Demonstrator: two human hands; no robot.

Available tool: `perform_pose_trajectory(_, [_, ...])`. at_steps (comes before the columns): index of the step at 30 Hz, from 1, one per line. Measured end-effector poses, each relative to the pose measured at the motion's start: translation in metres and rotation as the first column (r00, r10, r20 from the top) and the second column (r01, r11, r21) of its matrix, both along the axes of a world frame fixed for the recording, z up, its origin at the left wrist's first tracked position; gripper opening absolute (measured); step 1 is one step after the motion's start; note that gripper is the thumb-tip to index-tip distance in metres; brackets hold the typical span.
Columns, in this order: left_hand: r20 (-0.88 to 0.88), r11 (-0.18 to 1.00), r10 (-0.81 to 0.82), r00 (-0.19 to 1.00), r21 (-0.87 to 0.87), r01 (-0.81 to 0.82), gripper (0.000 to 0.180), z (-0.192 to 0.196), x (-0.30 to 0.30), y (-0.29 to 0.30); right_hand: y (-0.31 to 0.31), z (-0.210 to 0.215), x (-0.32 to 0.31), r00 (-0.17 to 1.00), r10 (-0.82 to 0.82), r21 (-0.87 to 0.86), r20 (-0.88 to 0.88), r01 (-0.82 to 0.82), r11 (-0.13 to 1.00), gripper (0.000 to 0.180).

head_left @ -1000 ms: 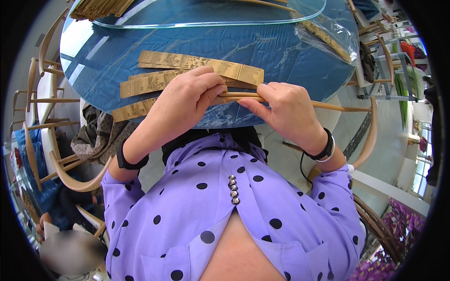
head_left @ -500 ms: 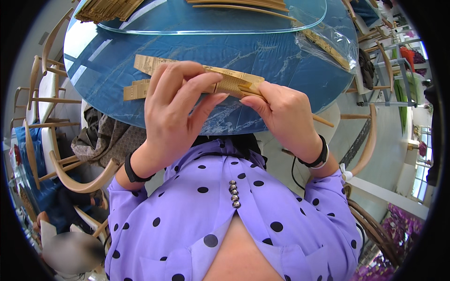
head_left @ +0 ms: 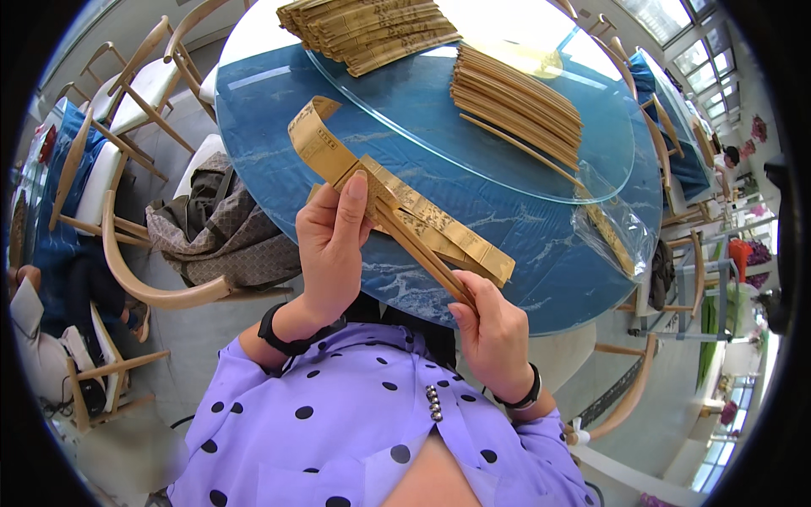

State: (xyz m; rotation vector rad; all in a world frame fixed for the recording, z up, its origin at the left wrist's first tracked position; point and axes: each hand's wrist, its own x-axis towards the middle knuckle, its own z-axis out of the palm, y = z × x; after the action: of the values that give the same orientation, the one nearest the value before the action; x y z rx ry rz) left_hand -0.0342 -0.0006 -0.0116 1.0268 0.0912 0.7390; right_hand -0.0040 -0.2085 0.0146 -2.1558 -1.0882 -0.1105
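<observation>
My left hand [head_left: 331, 245] pinches a gold printed paper sleeve [head_left: 325, 152] between thumb and fingers; its far end curls upward. A pair of light brown chopsticks [head_left: 428, 259] runs from the sleeve's opening, near my left thumb, down to the right. My right hand [head_left: 494, 325] grips the near ends of those chopsticks. Their far tips are hidden at the sleeve, so how deep they sit I cannot tell. Another gold printed strip [head_left: 460, 232] slants beneath and behind the chopsticks; whether it belongs to the same sleeve is unclear.
On the glass turntable [head_left: 405, 135] lie a stack of gold sleeves [head_left: 372, 34] and a row of chopsticks [head_left: 515, 106]. A clear plastic bag [head_left: 608, 224] rests on the blue table cover at right. A patterned bag [head_left: 220, 224] fills the chair at left.
The view has shifted, showing more of the table. My left thumb now presses on the sleeve's mouth, and my right hand has drawn back along the chopsticks, exposing more of their length.
</observation>
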Motion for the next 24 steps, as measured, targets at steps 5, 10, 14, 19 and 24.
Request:
perform_pose_trajectory(5, [-0.055,0.998,0.016,0.998,0.057,-0.013,0.030,0.016,0.007,0.021,-0.034,-0.030,-0.010,0.998,-0.013,-0.014,-0.063,0.012,1.000,0.021])
perform_pose_trajectory(10, [-0.103,0.991,-0.104,0.989,0.068,0.111,0.032,0.014,0.011,0.006,-0.041,-0.045,-0.018,0.994,-0.052,0.024,0.096,0.050,0.998,0.023])
perform_pose_trajectory(14, [-0.154,0.958,0.027,0.988,0.288,0.019,0.030,0.008,0.013,0.010,-0.033,-0.040,-0.017,0.993,-0.037,0.044,0.113,0.032,0.998,0.024])
perform_pose_trajectory(19, [0.045,0.756,0.271,0.962,0.608,-0.242,0.028,0.005,0.019,0.005,-0.033,-0.038,-0.019,0.994,-0.056,0.063,0.096,0.050,0.997,0.024])
perform_pose_trajectory(24, [-0.096,0.880,0.145,0.985,0.467,-0.084,0.033,-0.008,0.014,0.004,-0.026,-0.039,-0.018,0.996,-0.060,0.064,0.062,0.056,0.996,0.022])
